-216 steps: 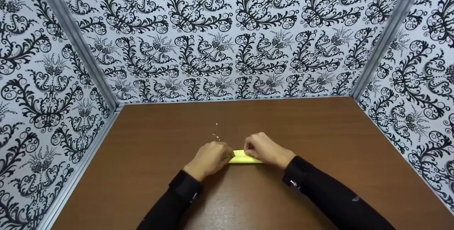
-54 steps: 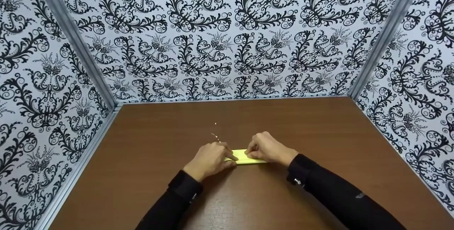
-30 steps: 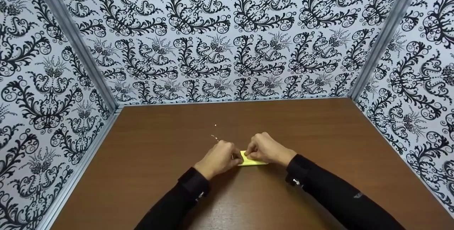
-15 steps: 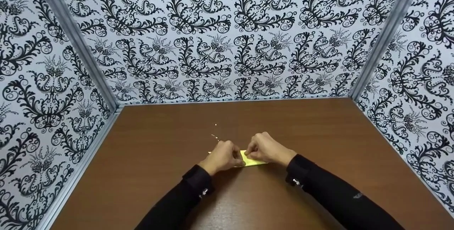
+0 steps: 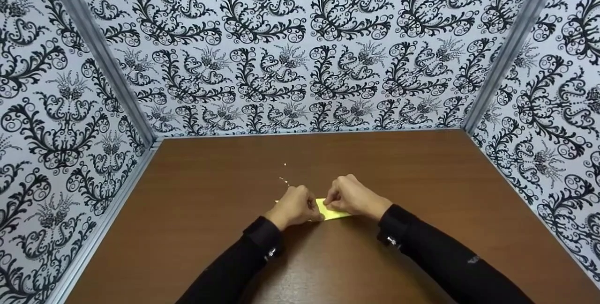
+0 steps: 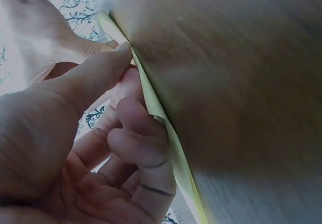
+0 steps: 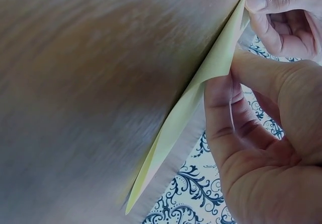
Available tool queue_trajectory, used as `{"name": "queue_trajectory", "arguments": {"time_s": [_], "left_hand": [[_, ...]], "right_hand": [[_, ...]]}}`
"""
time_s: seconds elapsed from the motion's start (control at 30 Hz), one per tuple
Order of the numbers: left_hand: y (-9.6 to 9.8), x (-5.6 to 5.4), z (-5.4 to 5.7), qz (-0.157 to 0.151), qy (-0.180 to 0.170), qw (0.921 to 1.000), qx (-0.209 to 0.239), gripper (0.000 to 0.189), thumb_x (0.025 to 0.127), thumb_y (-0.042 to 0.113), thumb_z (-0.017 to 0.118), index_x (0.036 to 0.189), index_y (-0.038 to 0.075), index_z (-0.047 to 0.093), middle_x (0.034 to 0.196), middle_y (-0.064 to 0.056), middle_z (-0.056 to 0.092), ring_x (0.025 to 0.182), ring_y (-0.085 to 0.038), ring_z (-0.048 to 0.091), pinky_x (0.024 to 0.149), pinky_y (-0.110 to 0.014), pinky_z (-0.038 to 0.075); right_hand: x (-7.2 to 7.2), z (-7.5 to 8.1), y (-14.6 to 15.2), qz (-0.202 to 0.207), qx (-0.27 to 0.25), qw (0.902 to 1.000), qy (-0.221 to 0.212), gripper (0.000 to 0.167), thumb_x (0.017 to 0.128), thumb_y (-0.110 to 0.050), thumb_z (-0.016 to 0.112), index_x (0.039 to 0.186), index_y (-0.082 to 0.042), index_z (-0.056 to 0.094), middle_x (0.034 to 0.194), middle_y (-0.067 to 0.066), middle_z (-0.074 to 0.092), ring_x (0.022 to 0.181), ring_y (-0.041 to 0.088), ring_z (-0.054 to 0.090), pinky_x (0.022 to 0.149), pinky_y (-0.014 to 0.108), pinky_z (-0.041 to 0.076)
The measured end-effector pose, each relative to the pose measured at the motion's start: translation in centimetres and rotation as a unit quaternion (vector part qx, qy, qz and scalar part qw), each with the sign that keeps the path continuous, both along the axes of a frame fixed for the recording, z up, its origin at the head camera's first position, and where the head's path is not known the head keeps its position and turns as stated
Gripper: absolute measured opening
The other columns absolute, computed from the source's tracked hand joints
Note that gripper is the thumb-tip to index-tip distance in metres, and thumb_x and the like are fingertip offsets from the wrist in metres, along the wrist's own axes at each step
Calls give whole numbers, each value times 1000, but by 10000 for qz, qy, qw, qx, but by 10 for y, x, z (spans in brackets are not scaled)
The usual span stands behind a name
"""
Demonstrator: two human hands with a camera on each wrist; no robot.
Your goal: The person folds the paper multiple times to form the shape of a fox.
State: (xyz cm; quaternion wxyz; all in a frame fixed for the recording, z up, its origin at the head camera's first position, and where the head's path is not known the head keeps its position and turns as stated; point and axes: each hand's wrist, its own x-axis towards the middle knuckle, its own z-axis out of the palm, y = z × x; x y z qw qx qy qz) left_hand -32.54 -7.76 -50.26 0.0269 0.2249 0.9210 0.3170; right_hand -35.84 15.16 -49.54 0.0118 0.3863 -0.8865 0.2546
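Observation:
A yellow sheet of paper (image 5: 330, 211), folded into a narrow strip, lies on the brown table between both hands. My left hand (image 5: 295, 206) pinches its near edge, the thumb pressed on the fold in the left wrist view; a corner of paper shows beyond that hand's far side. Beside it, my right hand (image 5: 356, 197) pinches the strip further right with thumb and curled fingers. Seen from the right wrist, a loose flap of the paper (image 7: 211, 68) stands up by the right hand's fingers, and the strip's end tapers away. The hands cover much of the strip.
The brown wooden table (image 5: 211, 168) is bounded by patterned black-and-white walls (image 5: 304, 51) at the back and sides, with grey metal posts in the corners. Small white specks (image 5: 285, 181) mark the table just behind the left hand.
My left hand has shifted right along the strip, closer to the right hand, and its fingers have curled in to pinch. The right hand has barely moved. The paper's left corner now shows.

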Motion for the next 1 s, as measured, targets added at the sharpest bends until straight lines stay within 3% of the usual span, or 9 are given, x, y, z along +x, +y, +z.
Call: {"name": "queue_trajectory", "arguments": {"time_s": [0.57, 0.8, 1.0], "left_hand": [[-10, 0, 2, -212, -189, 9995, -141, 20, 89, 16, 102, 80, 10, 85, 78, 1, 83, 66, -3, 59, 65, -18, 48], [-22, 4, 5, -79, -342, 9991, -242, 21, 91, 17, 101, 80, 11, 85, 78, 5, 80, 67, -3, 60, 67, -18, 49], [-36, 9, 7, 16, -550, 9983, -209, 18, 94, 15, 100, 81, 13, 87, 81, 2, 83, 68, -5, 64, 65, -19, 50]], "right_hand": [[1, -3, -1, -96, -13, 10000, 10, 11, 90, 1, 93, 98, -7, 94, 95, 8, 90, 85, 23, 85, 76, 28, 69], [1, -2, -1, -12, -68, 10000, 63, 13, 89, 3, 91, 97, -7, 94, 94, 8, 90, 84, 20, 84, 75, 25, 66], [1, -3, 0, 52, -116, 9999, 111, 12, 89, 3, 91, 94, -7, 94, 92, 6, 89, 83, 19, 80, 72, 23, 62]]}}
